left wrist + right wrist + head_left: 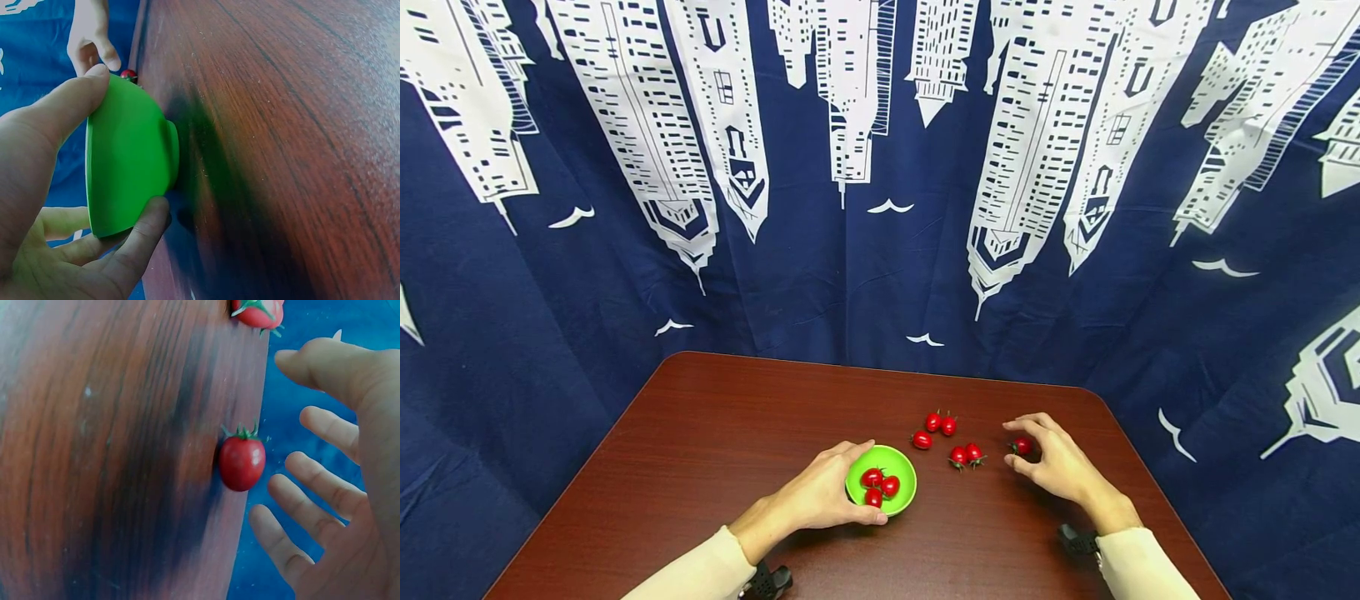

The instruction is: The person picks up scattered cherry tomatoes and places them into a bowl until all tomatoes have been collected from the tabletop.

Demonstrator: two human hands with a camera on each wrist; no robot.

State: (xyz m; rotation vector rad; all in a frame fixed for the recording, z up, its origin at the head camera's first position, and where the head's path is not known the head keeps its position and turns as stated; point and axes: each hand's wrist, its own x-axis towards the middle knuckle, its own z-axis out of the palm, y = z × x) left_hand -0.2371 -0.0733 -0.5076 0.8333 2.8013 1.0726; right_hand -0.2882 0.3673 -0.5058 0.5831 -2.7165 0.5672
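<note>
My left hand (820,492) grips a small green bowl (906,473) by its side, thumb at the near rim and fingers along the far one. In the left wrist view the bowl (125,156) sits between thumb and fingers. Three cherry tomatoes (872,477) with green stems lie in it. Over at the right, my right hand (1062,465) hovers with spread fingers around a single cherry tomato (1022,447). The right wrist view shows this tomato (242,464) on the table, apart from the fingertips (299,465).
Between the hands, two cherry tomatoes (973,452) lie side by side on the brown wooden table (737,417). Behind them is a group of three more tomatoes (922,440). A dark blue cloth (842,275) printed with white buildings hangs beyond the table's back edge.
</note>
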